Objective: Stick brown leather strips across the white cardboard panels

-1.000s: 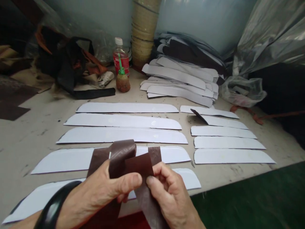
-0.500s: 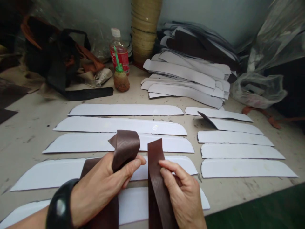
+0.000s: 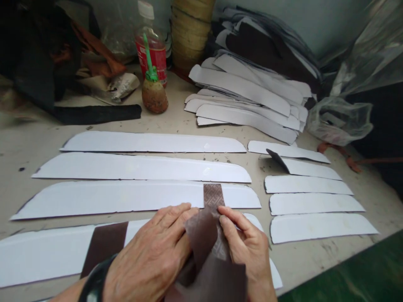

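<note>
A dark brown strip [image 3: 213,195], leather-like with a faint woven pattern, is folded and curled between my hands. My right hand [image 3: 247,247] pinches its edge between thumb and fingertips. Beside it, my left hand [image 3: 154,247] is closed against the folded part, its fingertips partly hidden. The strip's far end lies over a long white piece [image 3: 126,195]. Left of my left hand, a flat brown band [image 3: 105,243] crosses another white piece [image 3: 47,256]; whether it joins the held strip I cannot tell. A black bangle [image 3: 99,281] is on my left wrist.
More white pieces lie in rows, with shorter ones [image 3: 317,203] at the right. Behind are a pile of white strips [image 3: 242,92], a green-nozzled brown bottle [image 3: 154,96], a red-labelled bottle [image 3: 160,63] and a plastic bag [image 3: 340,121]. Dark scraps [image 3: 97,113] sit at back left.
My left hand has turned palm-down and moved right, close to my right hand. The brown strip, earlier held up in a curl, is now lower, its far end over a white piece.
</note>
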The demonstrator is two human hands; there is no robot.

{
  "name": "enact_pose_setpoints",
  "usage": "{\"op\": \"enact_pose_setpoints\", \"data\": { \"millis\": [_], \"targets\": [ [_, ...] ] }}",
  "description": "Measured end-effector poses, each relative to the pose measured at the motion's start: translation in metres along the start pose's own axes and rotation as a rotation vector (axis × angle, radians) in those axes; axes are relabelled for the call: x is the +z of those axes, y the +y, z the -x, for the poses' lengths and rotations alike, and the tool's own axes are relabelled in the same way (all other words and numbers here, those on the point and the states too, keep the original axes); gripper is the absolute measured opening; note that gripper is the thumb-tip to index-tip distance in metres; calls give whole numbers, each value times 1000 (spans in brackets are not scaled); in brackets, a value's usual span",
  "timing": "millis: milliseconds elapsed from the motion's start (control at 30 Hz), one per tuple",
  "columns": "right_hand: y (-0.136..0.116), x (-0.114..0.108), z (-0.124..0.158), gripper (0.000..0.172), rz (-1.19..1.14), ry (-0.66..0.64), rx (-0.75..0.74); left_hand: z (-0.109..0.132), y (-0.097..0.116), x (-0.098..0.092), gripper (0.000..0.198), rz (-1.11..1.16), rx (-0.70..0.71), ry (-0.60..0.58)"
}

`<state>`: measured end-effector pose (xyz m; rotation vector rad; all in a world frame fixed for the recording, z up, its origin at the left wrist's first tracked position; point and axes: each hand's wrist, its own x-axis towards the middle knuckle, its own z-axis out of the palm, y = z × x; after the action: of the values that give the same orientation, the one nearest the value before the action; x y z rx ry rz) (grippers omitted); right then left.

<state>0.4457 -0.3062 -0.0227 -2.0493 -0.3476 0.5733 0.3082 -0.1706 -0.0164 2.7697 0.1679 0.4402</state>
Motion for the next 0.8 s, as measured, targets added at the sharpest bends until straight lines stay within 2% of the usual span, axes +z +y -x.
{"op": "enact_pose_setpoints", "data": {
  "millis": [100,267,367,600,800],
  "targets": [
    [-6,4,2,26,14,58,-11,4,-4,3,45,-101,90,38],
    [-7,8,5,23,40,86,-111,6,-3,10,58,-141,75,-9],
    [-4,9,5,23,52,75,-119,4,-3,14,65,-134,45,-51],
    [-2,8,3,24,64,62,-95,0,-1,17,53,-101,-5,-54],
    [-1,9,4,23,70,62,-104,-6,-2,17,57,-96,-8,-51]
  ]
}}
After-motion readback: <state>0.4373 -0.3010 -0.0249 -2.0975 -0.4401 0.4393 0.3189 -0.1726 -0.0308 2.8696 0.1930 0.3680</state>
